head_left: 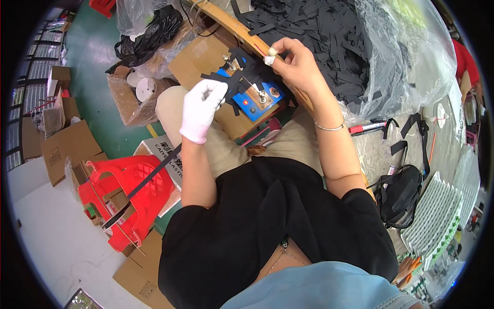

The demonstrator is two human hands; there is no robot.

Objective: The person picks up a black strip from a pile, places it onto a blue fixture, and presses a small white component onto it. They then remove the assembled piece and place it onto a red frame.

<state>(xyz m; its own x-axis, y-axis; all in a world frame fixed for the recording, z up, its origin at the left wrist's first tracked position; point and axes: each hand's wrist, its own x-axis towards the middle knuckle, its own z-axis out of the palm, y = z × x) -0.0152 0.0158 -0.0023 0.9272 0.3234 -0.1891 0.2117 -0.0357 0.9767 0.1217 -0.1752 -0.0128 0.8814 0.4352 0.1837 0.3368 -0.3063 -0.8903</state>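
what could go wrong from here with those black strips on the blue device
The black strips lying across the blue device might snag on its metal fittings. The gloved left hand, close beside them, could knock some off. The strip heap beside the wooden edge might spill over.

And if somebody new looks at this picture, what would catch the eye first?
Probably the large heap of black strips at the top, right of centre. Then the bright red stool on the lower left, and the white-gloved left hand beside the blue device in the upper middle.
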